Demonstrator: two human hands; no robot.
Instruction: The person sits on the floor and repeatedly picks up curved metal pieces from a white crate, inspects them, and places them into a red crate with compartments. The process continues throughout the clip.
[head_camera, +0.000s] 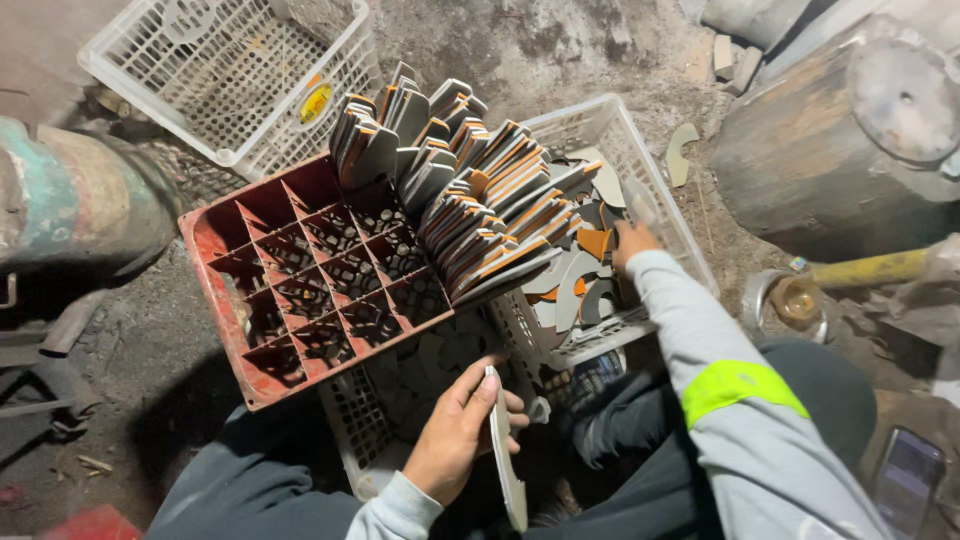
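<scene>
Your left hand (455, 430) gripped a flat grey plate (505, 455) edge-on, fingers curled around it, just below the red divided crate (300, 290). Up and right of that grip, your right hand (630, 243) reached among stacked grey-and-orange pieces (500, 215) in a white basket (650, 190); its hold could not be made out.

Left hand (455, 430) low, fingers curled; right hand (632, 243) outstretched, arm extended forward.
</scene>
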